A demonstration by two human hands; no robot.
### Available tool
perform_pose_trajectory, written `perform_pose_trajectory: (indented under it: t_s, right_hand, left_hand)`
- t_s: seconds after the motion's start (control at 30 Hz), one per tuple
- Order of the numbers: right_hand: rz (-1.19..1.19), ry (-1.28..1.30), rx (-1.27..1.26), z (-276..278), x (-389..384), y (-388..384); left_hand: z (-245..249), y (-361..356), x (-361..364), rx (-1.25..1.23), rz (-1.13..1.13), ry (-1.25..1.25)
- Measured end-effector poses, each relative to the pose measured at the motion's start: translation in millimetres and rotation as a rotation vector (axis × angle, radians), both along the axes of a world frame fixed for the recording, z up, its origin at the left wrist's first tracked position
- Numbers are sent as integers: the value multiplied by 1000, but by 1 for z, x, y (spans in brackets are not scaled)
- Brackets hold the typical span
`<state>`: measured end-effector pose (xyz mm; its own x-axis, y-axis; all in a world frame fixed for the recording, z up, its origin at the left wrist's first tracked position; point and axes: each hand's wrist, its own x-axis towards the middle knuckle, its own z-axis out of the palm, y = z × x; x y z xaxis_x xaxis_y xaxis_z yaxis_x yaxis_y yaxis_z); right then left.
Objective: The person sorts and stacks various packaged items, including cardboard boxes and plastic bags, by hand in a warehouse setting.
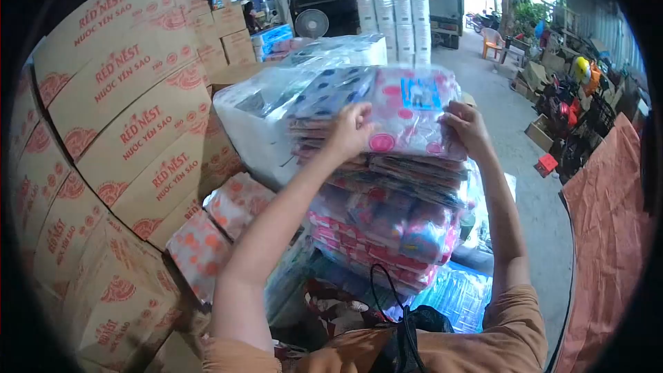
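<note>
A flat plastic-wrapped packet [404, 121] with pink dots and a blue label lies on top of a tall stack of similar packets [421, 173]. My left hand [351, 130] is closed at its left edge, fingers curled. At the opposite edge, my right hand [467, 126] grips the packet between thumb and fingers. Beside it on the same stack is a packet with dark dots [334, 93], just behind my left hand. Lower down, the stack holds pink and blue wrapped bundles [373, 252].
Cardboard cartons [131, 83] rise in a wall on the left. Orange-dotted packets [200, 249] lean below them. A large plastic-wrapped bale [255, 124] stands behind the stack. Right of the concrete floor [532, 200] are piled goods and an orange tarp [608, 235].
</note>
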<state>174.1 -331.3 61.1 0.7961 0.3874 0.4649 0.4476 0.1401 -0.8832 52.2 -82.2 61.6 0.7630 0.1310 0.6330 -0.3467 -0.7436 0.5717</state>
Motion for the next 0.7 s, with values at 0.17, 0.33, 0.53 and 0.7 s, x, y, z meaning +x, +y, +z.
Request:
perform_pose_trajectory:
  t_s: [0.17,0.33,0.53,0.7]
  right_hand:
    - [9,174,-20,8,1,3]
    - [-661,-596,-300,0,14,4]
    - [-208,-462,243,56,-103,-9]
    - [359,-601,478,93,-211,-31]
  left_hand:
    - [-4,-17,-37,241,30,-103]
    - [24,-26,-70,41,1,-262]
    - [108,-8,-216,39,-162,-879]
    - [112,-39,-349,402,-198,-1125]
